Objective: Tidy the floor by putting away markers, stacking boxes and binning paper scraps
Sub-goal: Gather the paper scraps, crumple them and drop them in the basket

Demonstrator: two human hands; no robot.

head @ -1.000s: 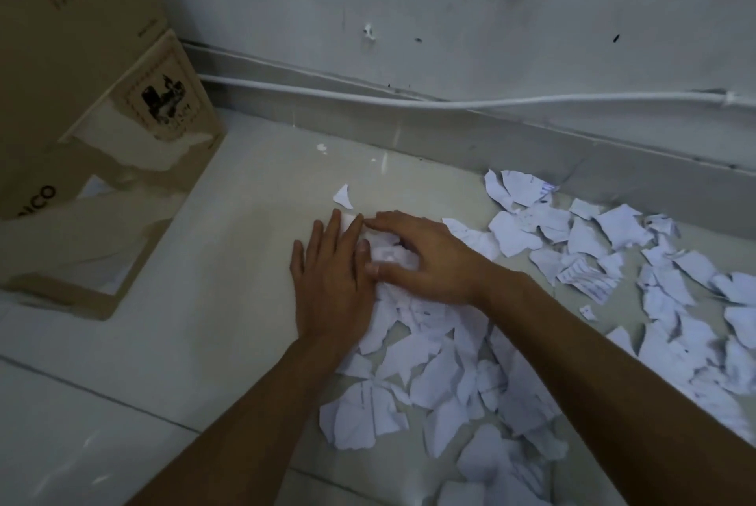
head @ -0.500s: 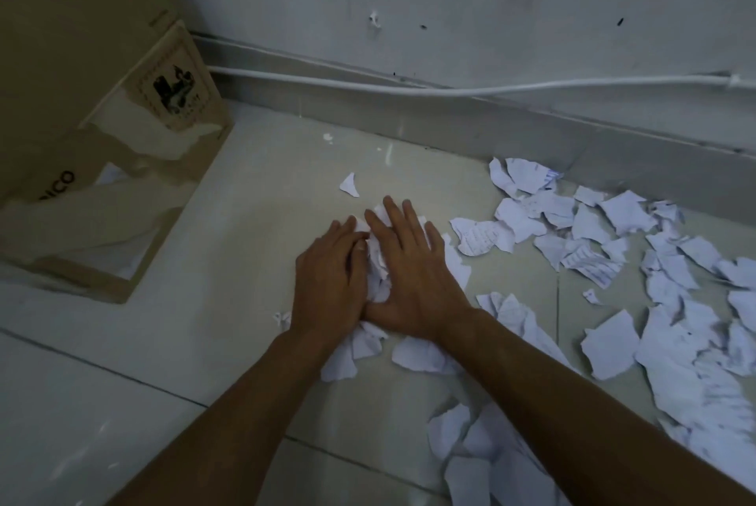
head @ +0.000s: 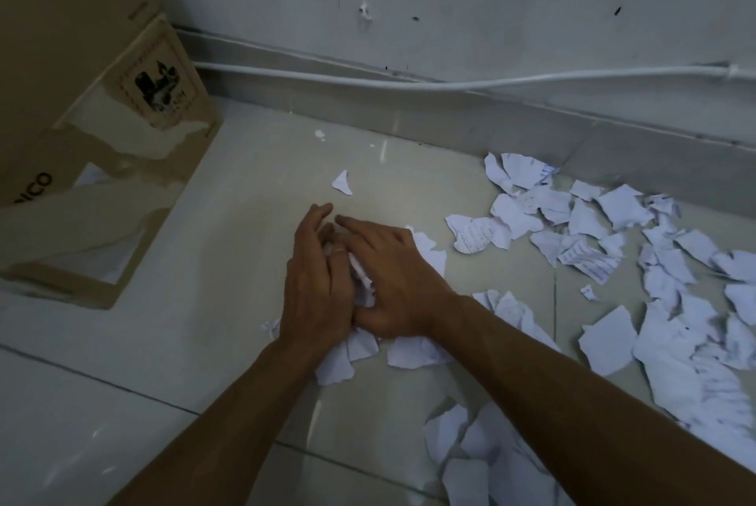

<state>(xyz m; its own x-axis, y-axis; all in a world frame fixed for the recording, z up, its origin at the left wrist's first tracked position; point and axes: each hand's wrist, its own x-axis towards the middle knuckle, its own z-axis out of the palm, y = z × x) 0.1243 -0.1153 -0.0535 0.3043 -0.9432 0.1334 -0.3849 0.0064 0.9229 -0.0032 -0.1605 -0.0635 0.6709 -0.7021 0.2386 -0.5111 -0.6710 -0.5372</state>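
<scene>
A bunched heap of torn white paper scraps (head: 363,283) lies on the pale tiled floor between my hands. My left hand (head: 315,284) stands on its edge against the heap's left side, fingers nearly straight. Over the heap's top and right side lies my right hand (head: 394,280), its fingers stretched toward the left fingertips. Together the hands press the scraps. A few pieces stick out under my wrists (head: 339,362). One small scrap (head: 343,182) lies alone just beyond my fingertips. No markers are in view.
Many more loose scraps (head: 613,227) cover the floor to the right and near bottom right (head: 470,448). Torn brown cardboard boxes (head: 122,117) stand at the left. A white cable (head: 450,85) runs along the skirting of the grey wall behind.
My hands swept the scraps inward and closed together. The left hand has tipped up from flat onto its edge, and the right hand has turned over the heap.
</scene>
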